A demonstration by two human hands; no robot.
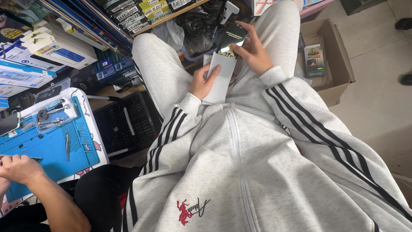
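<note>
I sit in a light grey tracksuit with black stripes, both hands held over my lap. My left hand grips a flat white sleeve by its lower left side. My right hand holds a black packet with gold print at the sleeve's upper end; the packet's lower part sits inside or against the sleeve's mouth. The two hands are close together, between my knees.
A cardboard box holding small packets stands on the floor at the right. Shelves of boxed phone parts fill the top left. Another person's hand works on a blue repair mat at the left. A black crate sits beside my left knee.
</note>
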